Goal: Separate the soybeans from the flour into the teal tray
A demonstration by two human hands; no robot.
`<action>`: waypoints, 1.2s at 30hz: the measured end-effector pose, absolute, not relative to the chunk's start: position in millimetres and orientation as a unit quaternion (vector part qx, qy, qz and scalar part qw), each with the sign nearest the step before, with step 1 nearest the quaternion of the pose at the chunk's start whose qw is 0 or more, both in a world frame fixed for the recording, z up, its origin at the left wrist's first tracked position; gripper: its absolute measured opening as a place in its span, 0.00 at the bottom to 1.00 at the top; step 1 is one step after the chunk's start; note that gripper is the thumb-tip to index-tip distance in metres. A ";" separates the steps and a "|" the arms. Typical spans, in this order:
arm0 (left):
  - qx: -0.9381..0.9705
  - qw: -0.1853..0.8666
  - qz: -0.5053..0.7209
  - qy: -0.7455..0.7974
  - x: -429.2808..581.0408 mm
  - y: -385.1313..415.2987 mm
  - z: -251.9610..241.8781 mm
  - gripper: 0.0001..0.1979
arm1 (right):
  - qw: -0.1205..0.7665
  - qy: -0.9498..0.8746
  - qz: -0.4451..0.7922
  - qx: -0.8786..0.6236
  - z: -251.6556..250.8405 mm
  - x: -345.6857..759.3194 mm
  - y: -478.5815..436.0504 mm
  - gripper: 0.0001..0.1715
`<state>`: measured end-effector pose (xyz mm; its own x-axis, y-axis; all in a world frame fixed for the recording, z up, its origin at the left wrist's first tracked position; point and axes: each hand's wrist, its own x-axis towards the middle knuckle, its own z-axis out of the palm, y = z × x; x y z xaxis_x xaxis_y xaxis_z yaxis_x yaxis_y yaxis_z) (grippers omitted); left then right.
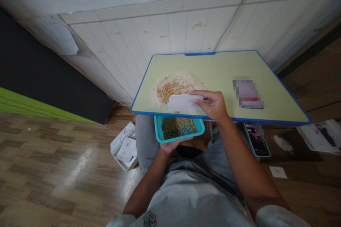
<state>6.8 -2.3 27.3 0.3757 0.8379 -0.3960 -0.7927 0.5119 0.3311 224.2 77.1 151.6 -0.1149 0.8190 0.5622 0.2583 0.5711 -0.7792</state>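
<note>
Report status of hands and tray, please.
Right hand grips white card at table edge. Left hand holds tray of beans below it. Grain pile beyond card.

One desk (pixel 266 74) bore one pile of grain and beans (pixel 173 87), one white card (pixel 183 103) and one blurred item (pixel 248 94). Two hands showed: one left hand (pixel 173 144), one right hand (pixel 214 105). One teal tray (pixel 158 132) held two bean patches (pixel 179 126), green and yellow. The floor (pixel 53 156) had one phone (pixel 257 141) and one white box (pixel 124 148).
</note>
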 end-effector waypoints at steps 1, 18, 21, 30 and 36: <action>0.045 0.829 0.492 0.263 6.6 -2.3 27.0 0.34 | 0.542 -0.701 0.259 -0.384 151.6 224.2 77.1 0.15; 0.066 0.824 0.496 0.266 7.9 -3.0 29.3 0.35 | 0.553 -0.706 0.259 -0.358 149.8 224.9 77.8 0.15; 0.064 0.826 0.491 0.269 8.0 -2.7 30.5 0.35 | 0.551 -0.705 0.262 -0.363 149.7 224.8 78.0 0.15; 0.072 0.832 0.496 0.237 5.2 -2.2 21.7 0.34 | 0.539 -0.701 0.265 -0.383 152.4 224.7 76.6 0.14; 0.060 0.833 0.496 0.237 5.7 -2.5 23.0 0.33 | 0.536 -0.699 0.260 -0.395 152.0 224.0 76.6 0.13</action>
<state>5.7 -2.5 23.0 0.3950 0.8554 -0.3350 -0.7983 0.5001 0.3357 224.0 76.6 152.0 -0.1125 0.8313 0.5443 0.2740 0.5524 -0.7872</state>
